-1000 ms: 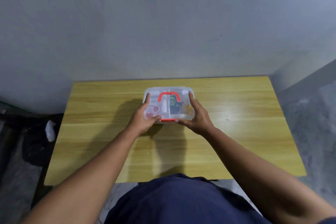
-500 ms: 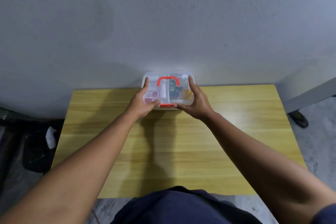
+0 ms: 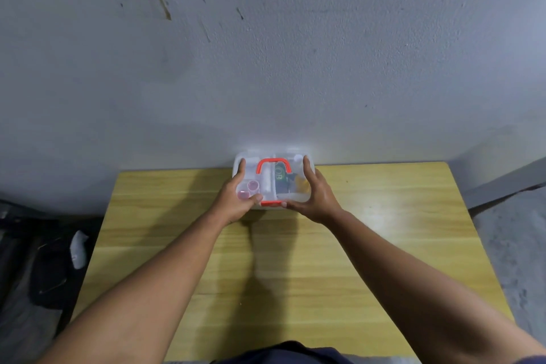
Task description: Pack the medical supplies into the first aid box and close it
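Grey rough wall w/ dark scuffs is filling the top half of the view; under it a light wooden worktop (image 3: 369,245) is running up to the wall, w/ dark clutter sitting on the floor (image 3: 44,269) to the left. You're holding the first aid box (image 3: 273,180) at the far edge of the worktop, close to the wall. Whether its base is resting on the wood or hanging just above it, can't tell from here.

Your left hand (image 3: 236,201) is clamping the box's left side, fingers reaching up the side and thumb pressing the near edge. Your right hand (image 3: 314,198) is mirroring that on the right side, thumb also on the near edge. Both thumbs are sitting right by the red latch (image 3: 271,203), prob. because you're squeezing lid and base together so it's catching, or steadying the box evenly from both sides while you're setting it there.

The clear lid is lying flat over the contents, so the box is looking shut; packing seems done. Count: 1 box, 1 red handle (image 3: 273,165) folded flat on the lid, 1 red latch at the front. Thru the lid you're showing 2 pink-topped small pots (image 3: 248,190) at the left, 1 white roll-like item (image 3: 266,183) mid, 1 green-labelled pack (image 3: 280,177) to the right, plus something yellowish near your right palm, too blurred to name. Nothing else is lying on the wood, so no supplies seem left out
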